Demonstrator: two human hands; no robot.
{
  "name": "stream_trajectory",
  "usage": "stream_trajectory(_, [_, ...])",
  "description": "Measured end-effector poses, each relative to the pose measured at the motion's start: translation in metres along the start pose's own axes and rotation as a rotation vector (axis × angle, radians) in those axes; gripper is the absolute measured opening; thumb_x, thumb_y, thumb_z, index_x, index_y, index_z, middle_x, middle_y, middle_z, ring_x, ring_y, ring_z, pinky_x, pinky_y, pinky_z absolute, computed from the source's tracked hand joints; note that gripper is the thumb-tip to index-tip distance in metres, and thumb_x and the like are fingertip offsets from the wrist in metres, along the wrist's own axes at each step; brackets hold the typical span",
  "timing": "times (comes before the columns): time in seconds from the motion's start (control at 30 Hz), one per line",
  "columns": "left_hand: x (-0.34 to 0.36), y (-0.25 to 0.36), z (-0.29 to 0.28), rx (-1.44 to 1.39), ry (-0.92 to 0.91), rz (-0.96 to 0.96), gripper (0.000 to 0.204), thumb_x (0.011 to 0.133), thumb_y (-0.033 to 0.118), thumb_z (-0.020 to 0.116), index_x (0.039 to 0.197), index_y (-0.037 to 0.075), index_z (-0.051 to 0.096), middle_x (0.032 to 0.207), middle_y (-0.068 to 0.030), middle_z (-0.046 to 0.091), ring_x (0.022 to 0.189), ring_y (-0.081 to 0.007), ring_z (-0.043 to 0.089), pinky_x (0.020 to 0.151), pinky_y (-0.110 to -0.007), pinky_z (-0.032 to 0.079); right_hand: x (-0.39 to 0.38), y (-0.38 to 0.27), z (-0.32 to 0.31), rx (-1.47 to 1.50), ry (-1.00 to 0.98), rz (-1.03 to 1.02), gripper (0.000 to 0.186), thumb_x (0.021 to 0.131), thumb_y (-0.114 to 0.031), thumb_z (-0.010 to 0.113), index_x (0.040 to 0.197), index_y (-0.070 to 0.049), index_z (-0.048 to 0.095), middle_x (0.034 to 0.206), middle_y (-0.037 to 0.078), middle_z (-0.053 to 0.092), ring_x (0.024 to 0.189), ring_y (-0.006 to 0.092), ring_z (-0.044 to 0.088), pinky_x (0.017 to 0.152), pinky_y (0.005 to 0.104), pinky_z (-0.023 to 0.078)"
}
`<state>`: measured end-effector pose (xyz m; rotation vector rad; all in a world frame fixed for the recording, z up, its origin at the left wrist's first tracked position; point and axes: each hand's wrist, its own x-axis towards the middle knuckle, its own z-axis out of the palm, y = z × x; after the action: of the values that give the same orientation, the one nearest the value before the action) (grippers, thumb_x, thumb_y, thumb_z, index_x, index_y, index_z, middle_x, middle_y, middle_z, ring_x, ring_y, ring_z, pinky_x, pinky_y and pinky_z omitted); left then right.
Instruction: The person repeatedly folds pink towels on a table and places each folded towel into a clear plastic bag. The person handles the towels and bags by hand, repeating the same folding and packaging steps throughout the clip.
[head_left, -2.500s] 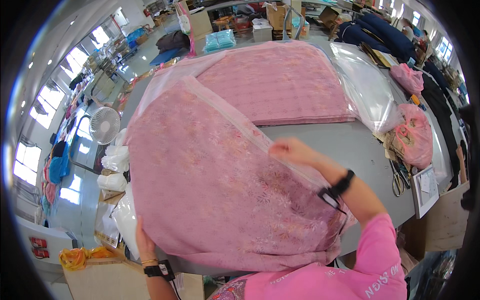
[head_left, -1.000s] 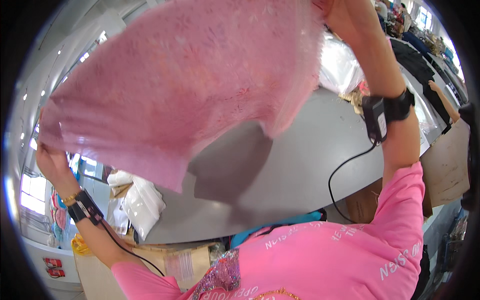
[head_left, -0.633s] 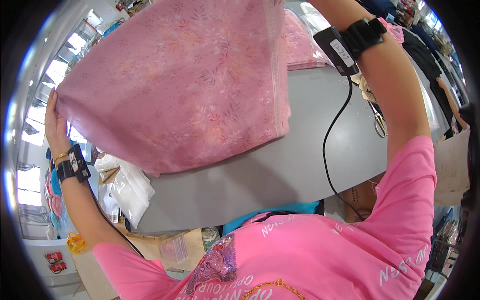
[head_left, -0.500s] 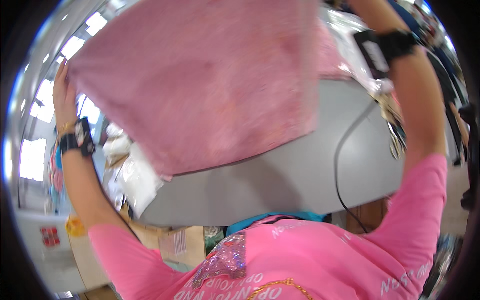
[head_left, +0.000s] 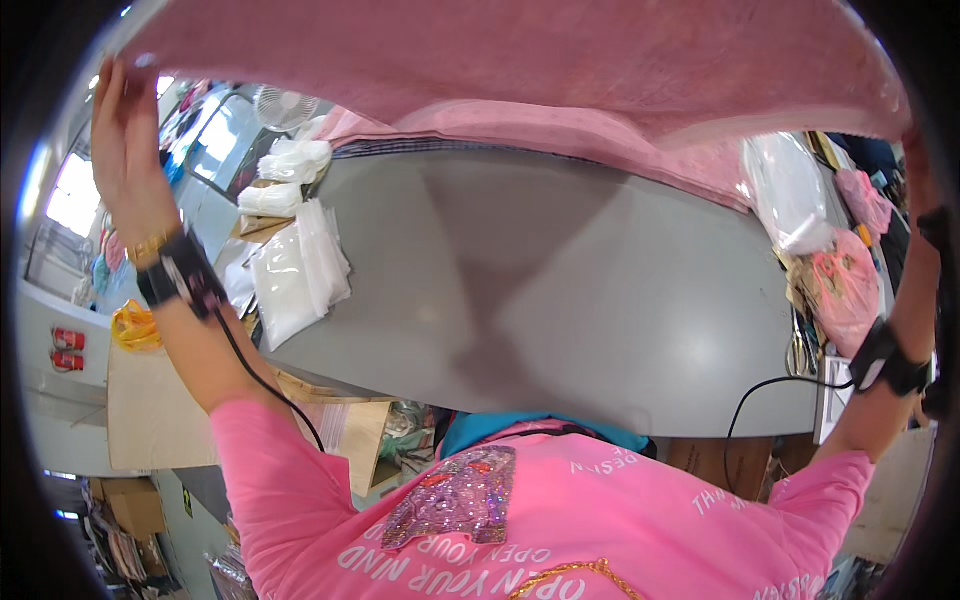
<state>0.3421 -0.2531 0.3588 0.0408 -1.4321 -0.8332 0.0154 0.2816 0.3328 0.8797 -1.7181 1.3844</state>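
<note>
A large pink plush cloth [head_left: 540, 60] is stretched wide and raised above the far part of the table, its upper part cut off by the picture's top. My left hand [head_left: 130, 150] is closed on its left corner, fingers pointing up. At the far right rim my right hand [head_left: 916, 165] is at the opposite corner; it is dark and partly cut off, but the cloth hangs taut from it. Beneath the raised cloth, more pink cloth [head_left: 690, 170] lies along the table's far edge, with a dark checked strip [head_left: 450, 147] showing under it.
The grey table [head_left: 560, 330] carries stacked clear plastic bags [head_left: 295, 275] at its left. On the right are more plastic bags [head_left: 790, 195], scissors [head_left: 798, 350] and a pink plastic bag [head_left: 845, 285]. A fan [head_left: 285, 108] stands far left; cardboard [head_left: 160, 400] is at near left.
My right hand has swung out to the right and my left hand has risen slightly. The cloth has spread from a hanging panel into a wide raised sheet, uncovering the table.
</note>
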Motion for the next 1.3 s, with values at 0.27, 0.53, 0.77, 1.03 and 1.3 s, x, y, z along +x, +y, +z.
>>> stream_trajectory(0.27, [-0.189,0.023,-0.123,0.902,-0.356,0.191,0.039,0.105,0.007,0.052,0.142,-0.004,0.054,0.141,-0.0142,0.053,0.134,-0.0264,0.051,0.112,-0.036,0.043,-0.208,-0.077,-0.089,-0.067,-0.175,0.129,0.043,0.072,0.012,0.073,0.114,0.005,0.072,0.116,0.013,0.07,0.113,0.0255,0.064,0.103,0.0389,0.048])
stream_trajectory(0.53, [-0.268,-0.025,-0.216,0.319,-0.06,-0.627,0.016,0.101,0.004,0.063,0.116,-0.001,0.066,0.115,-0.0086,0.065,0.107,-0.015,0.06,0.096,-0.029,0.048,-0.306,-0.103,-0.082,-0.082,-0.549,0.292,0.034,0.061,-0.004,0.091,0.091,-0.005,0.076,0.082,0.008,0.065,0.07,0.0237,0.059,0.063,0.0337,0.046])
stream_trajectory(0.77, [-0.276,-0.131,-0.146,0.318,-0.144,-0.859,0.019,0.1,0.01,0.064,0.116,0.0,0.066,0.113,-0.0096,0.068,0.101,-0.0157,0.062,0.092,-0.029,0.05,-0.305,-0.024,-0.016,0.391,-0.454,0.897,0.007,0.097,-0.007,0.066,0.1,-0.003,0.062,0.093,0.003,0.064,0.078,0.0132,0.057,0.072,0.0229,0.045])
stream_trajectory(1.03, [-0.275,-0.304,-0.059,0.634,-0.548,-0.504,0.023,0.096,0.011,0.065,0.116,0.003,0.071,0.105,-0.0054,0.069,0.098,-0.0163,0.061,0.093,-0.031,0.048,-0.298,0.15,0.114,-0.057,-0.598,0.813,0.013,0.101,-0.013,0.064,0.109,-0.002,0.061,0.082,0.004,0.061,0.072,0.0092,0.054,0.063,0.027,0.044])
stream_trajectory(1.3, [-0.311,-0.165,-0.103,0.705,-1.068,-0.589,0.066,0.08,0.014,0.081,0.14,0.005,0.056,0.117,-0.0129,0.054,0.105,-0.0271,0.055,0.092,-0.036,0.047,-0.318,0.066,0.041,-0.237,-1.039,0.506,0.056,0.083,-0.021,0.08,0.135,-0.01,0.063,0.09,0.01,0.062,0.084,0.0267,0.059,0.08,0.0417,0.047])
